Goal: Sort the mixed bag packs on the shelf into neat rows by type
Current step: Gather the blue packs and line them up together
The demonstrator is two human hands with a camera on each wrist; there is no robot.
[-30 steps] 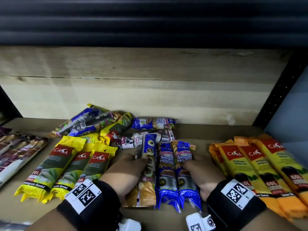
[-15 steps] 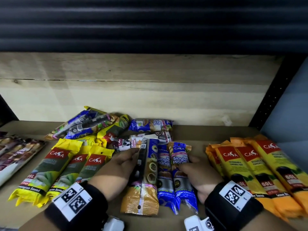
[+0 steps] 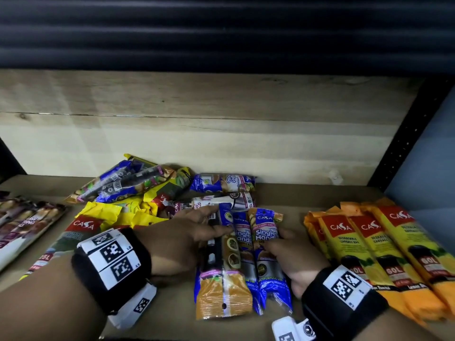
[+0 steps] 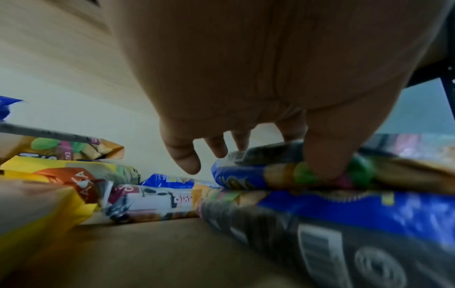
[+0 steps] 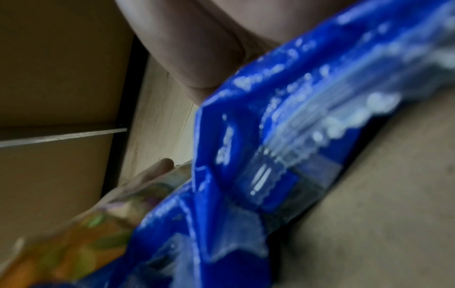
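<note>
Three long packs lie side by side at the middle of the shelf (image 3: 295, 193). My left hand (image 3: 219, 222) reaches over the leftmost one, a blue and orange pack (image 3: 224, 286), and pinches its upper part between thumb and forefinger (image 4: 325, 163); the pack's left edge is tipped up and shows its black back. The other fingers (image 4: 184, 157) hang free. My right hand (image 3: 278, 239) curls round the rightmost blue Singlet Handle pack (image 3: 267, 262), thumb on top. A second blue pack (image 3: 242, 242) lies between them. The right wrist view is filled with blurred blue wrapper (image 5: 270, 155).
Yellow CASA packs (image 3: 83, 225) lie in a row left of my forearm, orange-yellow CASA packs (image 3: 369, 242) in a row at the right. A mixed heap of packs (image 3: 138, 183) sits at the back against the wooden wall. Brown packs (image 3: 22, 220) line the far left. A black upright (image 3: 406, 134) bounds the right.
My left hand has moved from beside the blue and orange pack to over it, and the pack has tipped onto its edge. The right hand stays on its blue pack.
</note>
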